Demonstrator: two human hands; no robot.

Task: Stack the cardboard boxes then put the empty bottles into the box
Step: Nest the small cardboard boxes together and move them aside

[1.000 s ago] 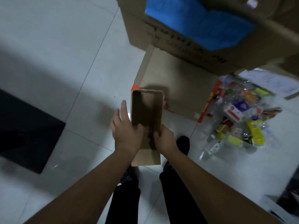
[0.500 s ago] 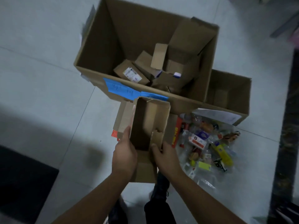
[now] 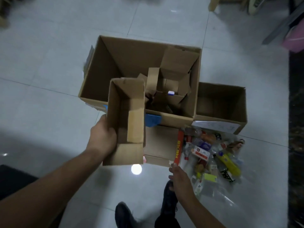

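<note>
My left hand (image 3: 102,137) grips the left wall of a small open cardboard box (image 3: 125,122), held over the near edge of a large open cardboard box (image 3: 131,56) on the floor. Several smaller boxes and folded cardboard pieces lie inside the large box. My right hand (image 3: 180,176) hangs free with fingers apart, just left of a heap of empty plastic bottles (image 3: 212,153). A flat cardboard piece (image 3: 161,142) with a red edge lies between the held box and the bottles. An empty medium box (image 3: 220,102) stands to the right of the large one.
The floor is pale glossy tile with a bright light reflection (image 3: 136,169). My dark shoes (image 3: 169,198) stand just below my right hand. A black mat (image 3: 9,178) lies at the left, a dark strip (image 3: 296,129) runs down the right, and a pink object (image 3: 294,38) sits far right.
My right hand has let go of the small box and dropped toward the bottles. My left hand alone has carried the box up over the large box's near edge.
</note>
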